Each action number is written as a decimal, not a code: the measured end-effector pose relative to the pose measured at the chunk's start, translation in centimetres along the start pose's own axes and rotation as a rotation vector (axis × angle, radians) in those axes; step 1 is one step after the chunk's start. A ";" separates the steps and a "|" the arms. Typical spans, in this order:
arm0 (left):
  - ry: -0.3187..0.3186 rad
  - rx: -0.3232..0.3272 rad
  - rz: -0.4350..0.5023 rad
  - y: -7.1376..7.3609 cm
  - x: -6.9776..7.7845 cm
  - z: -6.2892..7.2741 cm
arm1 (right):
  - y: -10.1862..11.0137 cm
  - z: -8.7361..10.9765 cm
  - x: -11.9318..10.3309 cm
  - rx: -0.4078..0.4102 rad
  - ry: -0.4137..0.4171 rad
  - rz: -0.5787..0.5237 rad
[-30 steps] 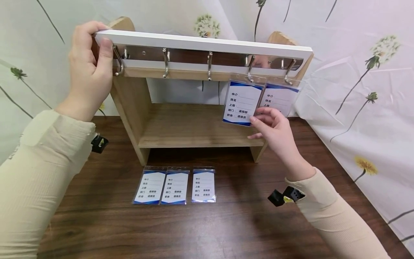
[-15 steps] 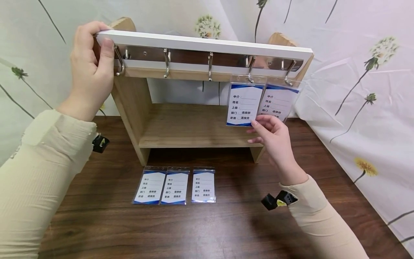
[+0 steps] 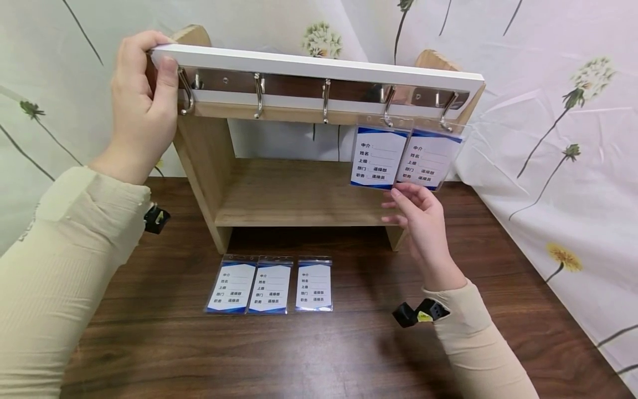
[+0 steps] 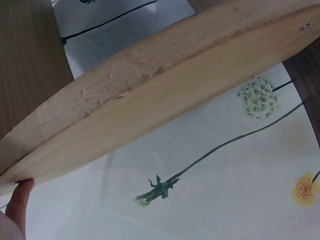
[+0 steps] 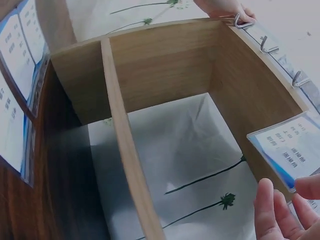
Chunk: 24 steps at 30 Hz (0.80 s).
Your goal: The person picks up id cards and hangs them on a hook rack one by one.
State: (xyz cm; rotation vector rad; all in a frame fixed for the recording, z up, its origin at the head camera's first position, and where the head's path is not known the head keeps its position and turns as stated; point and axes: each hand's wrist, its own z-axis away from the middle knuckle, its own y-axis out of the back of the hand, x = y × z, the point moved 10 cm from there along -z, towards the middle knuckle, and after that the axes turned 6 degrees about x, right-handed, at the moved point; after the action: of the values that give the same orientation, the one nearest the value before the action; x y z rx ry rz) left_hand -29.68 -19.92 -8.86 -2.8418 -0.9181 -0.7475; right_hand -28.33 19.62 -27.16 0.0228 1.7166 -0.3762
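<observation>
My left hand grips the left end of a white hook rail, thumb on the front and fingers over the top. The rail tops a wooden shelf. Two clear-sleeved name badges hang from its two rightmost hooks: a left badge and a right badge, side by side and slightly overlapping. My right hand is just below them, thumb tip right at the left badge's lower right corner, fingers loosely spread. In the right wrist view, that badge hangs beside the thumb, with the fingers apart from it.
Three more badges lie flat on the dark wooden table before the shelf: a left one, a middle one and a separate one. Flower-printed cloth stands behind. The three left hooks hold no badges.
The left badge has gone from tilted to hanging straighter. My right hand has moved down a little, its fingers loosening off the badge. My left hand keeps its grip on the rail.
</observation>
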 end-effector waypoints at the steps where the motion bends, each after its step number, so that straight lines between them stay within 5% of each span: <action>1: 0.003 -0.001 0.002 0.0 0.0 0.0 | 0.1 0.0 0.3 0.005 -0.008 -0.008; 15: 0.005 -0.019 0.001 -0.2 0.0 0.0 | -0.8 1.1 4.9 0.021 -0.123 -0.050; 24: 0.001 -0.018 0.009 -0.1 0.0 0.0 | -2.2 2.0 8.2 -0.081 -0.197 0.059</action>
State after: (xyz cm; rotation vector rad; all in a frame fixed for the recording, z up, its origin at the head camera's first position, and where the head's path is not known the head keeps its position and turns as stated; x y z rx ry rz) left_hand -29.75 -19.86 -8.91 -2.8589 -0.9022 -0.7592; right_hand -28.38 15.43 -34.77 -0.0217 1.5316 -0.2558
